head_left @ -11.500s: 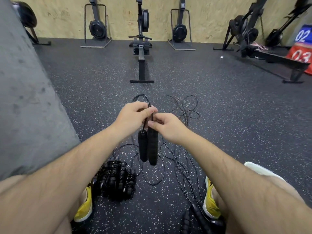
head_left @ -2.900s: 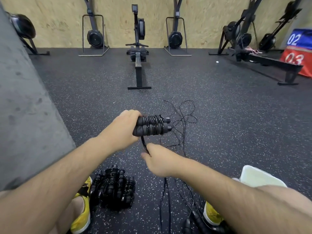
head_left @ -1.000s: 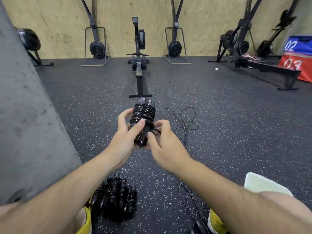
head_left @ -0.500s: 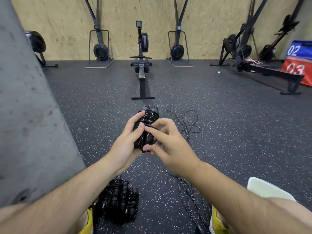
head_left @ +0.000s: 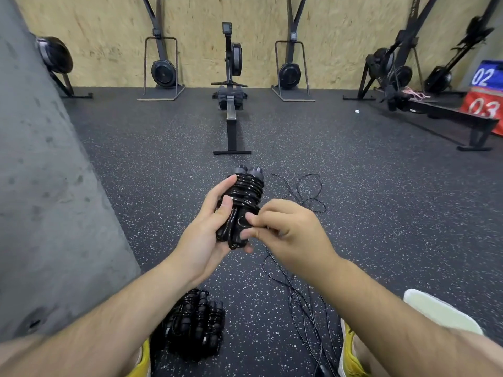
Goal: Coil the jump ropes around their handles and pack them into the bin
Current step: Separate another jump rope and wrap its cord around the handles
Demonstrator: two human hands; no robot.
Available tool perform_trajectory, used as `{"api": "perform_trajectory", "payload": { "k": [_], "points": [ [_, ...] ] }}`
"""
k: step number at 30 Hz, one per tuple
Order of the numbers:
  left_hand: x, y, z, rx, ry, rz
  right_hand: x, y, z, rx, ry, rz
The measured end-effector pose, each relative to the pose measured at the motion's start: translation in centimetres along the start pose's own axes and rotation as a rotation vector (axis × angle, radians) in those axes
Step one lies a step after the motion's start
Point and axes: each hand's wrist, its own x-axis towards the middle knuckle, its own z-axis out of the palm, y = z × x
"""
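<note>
Gripping two ribbed handles wound in glossy black rope, left hand curled round them; right hand pinched the rope end.

The jump rope, trailing loose earlier, is now wound fully around its handles, the bundle no longer held sideways.

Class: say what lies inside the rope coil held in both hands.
Two handles: capped ends poke out of the coil. Rope turns, the left hand and right hand cover their shafts.
</note>
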Motion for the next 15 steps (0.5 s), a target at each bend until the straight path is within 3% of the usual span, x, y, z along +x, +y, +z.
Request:
{"api": "perform_trajectory", "payload": {
  "k": [8,15],
  "points": [
    [0.7,0.9,-1.3,-0.123,0.023,-0.011,-0.2,-0.3,2.3,-0.141,-0.066,-0.080],
    [1.4,0.4,-2.7,-0.104,0.094,-0.054,0.5,-0.7,3.5,-0.010,-0.014,0.209]
  ]
}}
